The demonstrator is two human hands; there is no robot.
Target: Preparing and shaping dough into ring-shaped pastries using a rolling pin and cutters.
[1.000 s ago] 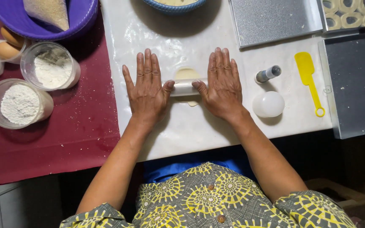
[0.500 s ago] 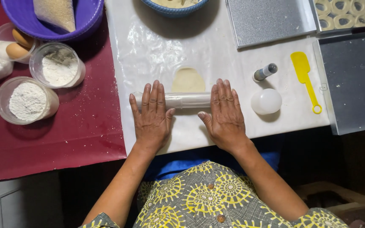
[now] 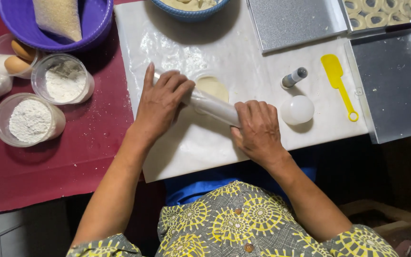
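Observation:
A white rolling pin (image 3: 211,106) lies slanted across a white plastic-covered board (image 3: 243,52). My left hand (image 3: 160,100) curls over its upper left end and my right hand (image 3: 259,129) grips its lower right end. A thin round of pale dough (image 3: 213,87) lies flat on the board just beyond the pin, partly under it.
Left on the red cloth stand two tubs of flour (image 3: 29,120), a tub with eggs (image 3: 17,57) and a purple bowl (image 3: 53,21). A blue dough bowl (image 3: 189,7) sits at the top. Right: small cylinder cutter (image 3: 294,77), white round cutter (image 3: 297,110), yellow spatula (image 3: 338,85), metal trays (image 3: 396,85), cut dough rings (image 3: 381,10).
My flat palms rolled the pin towards me; now both hands have closed around its ends and the pin has turned slanted, with the left end farther from me.

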